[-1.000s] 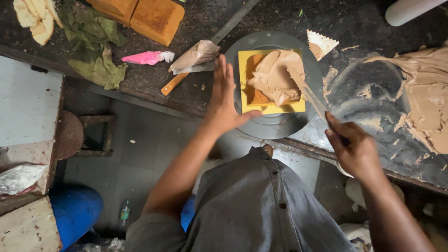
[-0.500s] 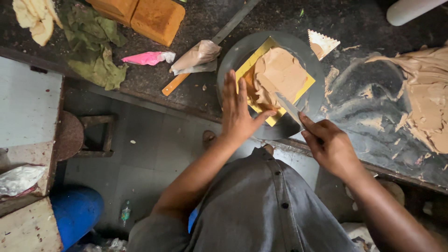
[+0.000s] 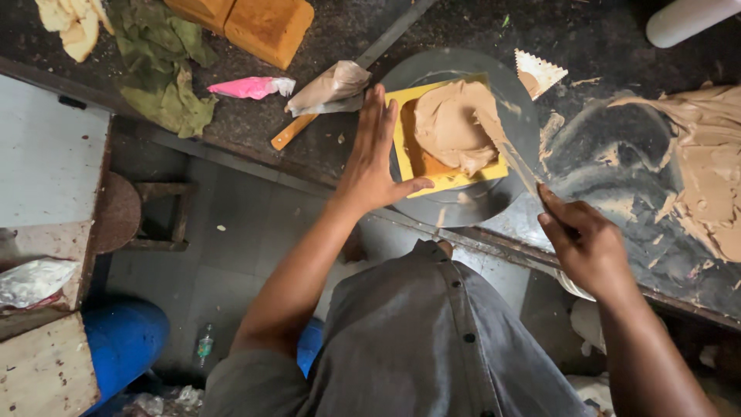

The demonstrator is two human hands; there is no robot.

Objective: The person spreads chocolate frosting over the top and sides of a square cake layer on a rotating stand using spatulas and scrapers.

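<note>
A round grey turntable (image 3: 509, 100) stands at the counter's front edge. On it lies a square yellow board (image 3: 421, 166) carrying a cake covered in tan cream (image 3: 455, 123). My left hand (image 3: 374, 158) rests flat, fingers spread, on the turntable's left rim and the board's edge. My right hand (image 3: 587, 243) grips the handle of a long palette knife (image 3: 513, 158), whose blade lies against the cake's right side.
A heap of tan cream (image 3: 706, 166) is smeared on the dark counter at right. A toothed scraper (image 3: 536, 73), a wooden-handled knife (image 3: 363, 66), a piping bag (image 3: 332, 85), a pink packet (image 3: 247, 87), orange cake blocks (image 3: 255, 23) and a green cloth (image 3: 166, 69) lie behind. A blue drum (image 3: 123, 340) stands below left.
The yellow board and cake have turned with the turntable under my left hand. My right hand with the knife has shifted right and the blade now lies along the cake's right side.
</note>
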